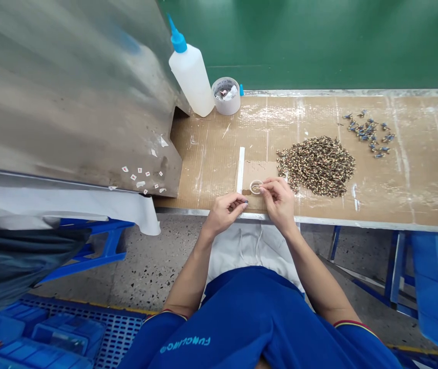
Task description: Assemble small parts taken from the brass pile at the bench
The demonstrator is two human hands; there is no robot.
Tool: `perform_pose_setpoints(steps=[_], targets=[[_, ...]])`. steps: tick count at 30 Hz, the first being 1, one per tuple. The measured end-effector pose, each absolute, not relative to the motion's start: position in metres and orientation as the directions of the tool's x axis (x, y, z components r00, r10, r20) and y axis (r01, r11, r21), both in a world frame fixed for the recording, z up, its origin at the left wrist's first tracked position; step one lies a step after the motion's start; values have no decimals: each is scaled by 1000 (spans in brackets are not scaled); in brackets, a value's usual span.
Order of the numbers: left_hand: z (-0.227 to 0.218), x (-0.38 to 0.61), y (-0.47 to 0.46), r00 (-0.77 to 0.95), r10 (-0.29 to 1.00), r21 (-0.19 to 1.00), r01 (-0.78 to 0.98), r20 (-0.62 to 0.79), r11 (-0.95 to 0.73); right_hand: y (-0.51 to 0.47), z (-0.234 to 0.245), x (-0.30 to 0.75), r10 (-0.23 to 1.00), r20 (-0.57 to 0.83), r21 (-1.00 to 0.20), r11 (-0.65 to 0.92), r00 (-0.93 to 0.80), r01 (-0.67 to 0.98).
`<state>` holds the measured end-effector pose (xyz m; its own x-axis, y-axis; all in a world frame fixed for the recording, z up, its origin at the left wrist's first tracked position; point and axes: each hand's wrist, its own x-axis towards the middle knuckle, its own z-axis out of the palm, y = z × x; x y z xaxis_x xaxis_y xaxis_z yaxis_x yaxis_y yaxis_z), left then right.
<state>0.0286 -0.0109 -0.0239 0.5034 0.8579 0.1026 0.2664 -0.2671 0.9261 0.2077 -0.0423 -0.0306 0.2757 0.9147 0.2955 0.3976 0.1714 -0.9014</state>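
My left hand rests at the table's front edge with its fingers curled in a pinch on something too small to make out. My right hand is pinched too, its fingertips over a small white round dish and holding a tiny part I cannot name. Both hands sit on a taped cardboard sheet. A large heap of small brown-and-cream parts lies just right of my right hand. A white strip lies upright on the sheet beside the dish.
A squeeze bottle with a blue nozzle and a tape roll holding scraps stand at the back. Several small blue-grey parts lie far right. A metal machine housing fills the left. Blue crates sit on the floor.
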Motion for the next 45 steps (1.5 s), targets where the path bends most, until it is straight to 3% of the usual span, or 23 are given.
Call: perform_pose_setpoints(steps=[8,15,19,25,45], targets=[[-24,29,-12,494,863,926,270,103,-265,-42,-31,208,917,272,-918,156,292,364],[-24,29,-11,504,857,915,290,104,-281,-56,-37,204,841,238,-971,216,486,101],[-23,28,-10,567,817,896,301,109,-328,-65,-37,199,869,217,-973,227,446,31],[-23,29,-11,578,803,879,297,146,-373,-63,-38,200,923,200,-979,179,328,93],[-23,29,-12,566,810,887,284,150,-363,-64,-38,201,936,245,-954,185,254,238]])
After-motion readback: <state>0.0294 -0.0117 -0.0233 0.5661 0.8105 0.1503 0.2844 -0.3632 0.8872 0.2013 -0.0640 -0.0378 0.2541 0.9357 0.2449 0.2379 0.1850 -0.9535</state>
